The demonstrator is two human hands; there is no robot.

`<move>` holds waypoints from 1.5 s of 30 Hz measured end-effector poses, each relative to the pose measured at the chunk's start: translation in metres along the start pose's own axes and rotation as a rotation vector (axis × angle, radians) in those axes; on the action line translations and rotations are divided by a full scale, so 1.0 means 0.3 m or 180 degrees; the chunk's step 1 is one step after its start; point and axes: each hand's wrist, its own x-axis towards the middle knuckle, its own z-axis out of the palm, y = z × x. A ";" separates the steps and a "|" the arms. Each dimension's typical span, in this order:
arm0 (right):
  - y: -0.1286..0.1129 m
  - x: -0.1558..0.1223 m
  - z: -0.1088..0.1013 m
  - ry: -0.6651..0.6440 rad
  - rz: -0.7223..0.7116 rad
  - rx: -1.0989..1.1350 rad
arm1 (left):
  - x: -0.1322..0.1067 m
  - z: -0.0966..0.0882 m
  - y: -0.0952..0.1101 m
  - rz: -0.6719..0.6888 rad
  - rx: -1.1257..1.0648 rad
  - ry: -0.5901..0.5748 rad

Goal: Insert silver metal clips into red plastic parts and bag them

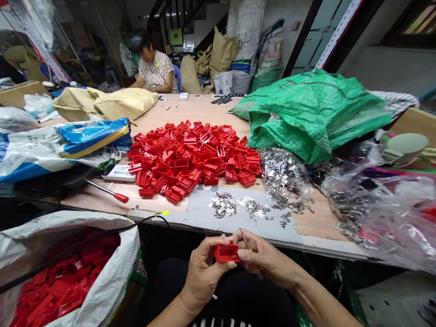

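Note:
In front of my lap, my left hand (204, 269) pinches a red plastic housing (227, 253), a small box with its open side facing me. Small metal bits seem to sit inside it, too small to name. My right hand (262, 259) is closed at the housing's right end, its thumb touching it. Between its fingers a thin metal tool (244, 237) sticks up; its exact kind is unclear. Beyond my hands, small silvery metal pieces (225, 205) lie on a grey sheet (201, 210), before a large heap of red housings (187, 158).
At left stands a white sack (130, 252) holding more red housings, a black cable across it. A red-tipped rod (108, 191) lies on the table. A clear bag (282, 170) of metal pieces and a green woven sack (320, 108) are at right. Another person (158, 69) sits opposite.

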 end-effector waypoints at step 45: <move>-0.112 0.135 -0.149 0.1673 -0.0801 -0.3357 | 0.042 -0.003 0.080 -0.1692 -0.2274 0.0530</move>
